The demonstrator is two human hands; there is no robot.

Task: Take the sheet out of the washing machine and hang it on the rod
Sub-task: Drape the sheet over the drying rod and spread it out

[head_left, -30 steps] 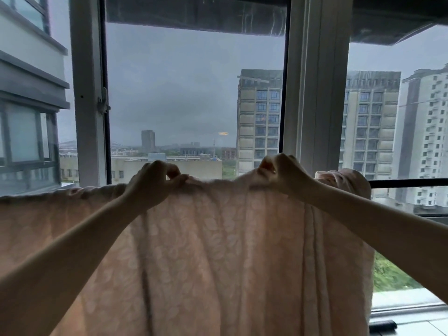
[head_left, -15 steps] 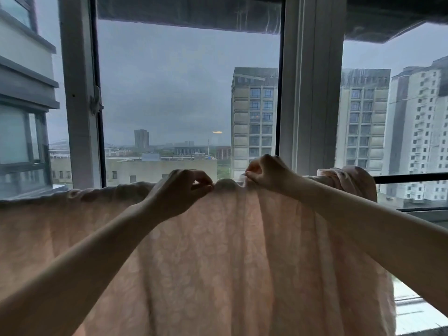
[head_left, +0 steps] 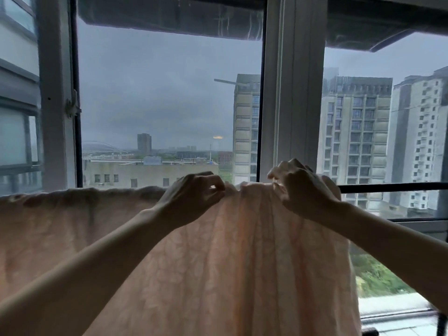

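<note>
A pale pink patterned sheet (head_left: 230, 275) hangs draped over a dark horizontal rod (head_left: 392, 187) in front of the window. The sheet covers the rod from the left edge to just right of my hands; only the rod's bare right end shows. My left hand (head_left: 194, 197) pinches the sheet's top fold between thumb and fingers. My right hand (head_left: 298, 187) grips bunched fabric at the top, its fingers curled over the gathered right end of the sheet.
A large window with white frames (head_left: 291, 93) stands right behind the rod. Its open left sash (head_left: 55, 93) has a handle. Tall buildings lie outside. A sill (head_left: 400, 318) runs at the lower right.
Both hands have slid rightward along the top of the sheet. The gap between them narrowed, then widened again, with the fabric between them gathered into folds.
</note>
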